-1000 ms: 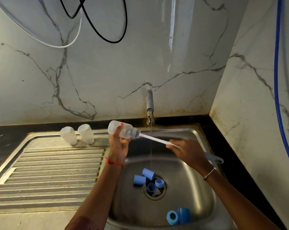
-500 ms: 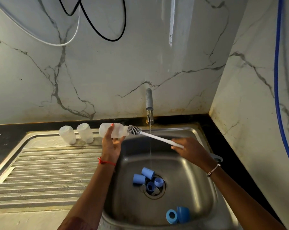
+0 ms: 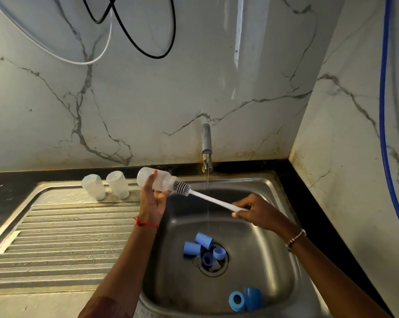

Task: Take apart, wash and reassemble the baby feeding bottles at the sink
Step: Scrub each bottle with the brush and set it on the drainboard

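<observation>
The steel sink (image 3: 274, 226) holds blue bottle parts: four clustered at the drain (image 3: 203, 249) and two near its front wall (image 3: 245, 299). On the ribbed draining board (image 3: 68, 237) to its left, two clear bottles (image 3: 93, 187) stand mouth-down, side by side. The left hand (image 3: 151, 203) grips a third bottle (image 3: 157, 180), held sideways over the sink's back-left corner. The right hand (image 3: 258, 211) pinches the bottle brush (image 3: 212, 200) by its white handle, with the grey head at that bottle's mouth. A thin stream runs from the tap (image 3: 206, 143).

Left hand (image 3: 151, 199) and right hand (image 3: 260, 213) grip, forearms extended.
</observation>
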